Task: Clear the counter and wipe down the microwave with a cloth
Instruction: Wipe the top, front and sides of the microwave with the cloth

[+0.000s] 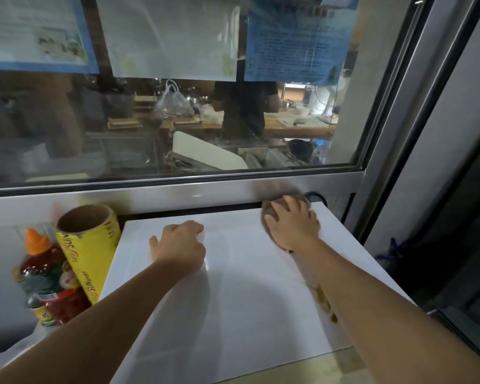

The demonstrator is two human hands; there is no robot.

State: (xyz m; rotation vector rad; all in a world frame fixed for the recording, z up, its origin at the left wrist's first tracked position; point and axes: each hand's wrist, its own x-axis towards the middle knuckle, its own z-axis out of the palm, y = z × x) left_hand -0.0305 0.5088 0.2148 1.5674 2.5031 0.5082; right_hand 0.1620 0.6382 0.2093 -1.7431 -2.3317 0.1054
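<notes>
- Now, right hand (291, 227) grip: fingers spread flat, pressing brown cloth (269, 214) on microwave (233, 286) top.
- Left hand (178, 245) grip: loosely curled, holding nothing, resting left of it.

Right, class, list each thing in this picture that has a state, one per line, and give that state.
Microwave: top bare and white, brown smear near its right edge.
Cloth: bunched under the right hand, at the back right corner.
Left hand: resting on the microwave top, holding nothing.
Sauce bottle: upright, orange cap on.
Wrap roll: standing on end, leaning slightly.
</notes>
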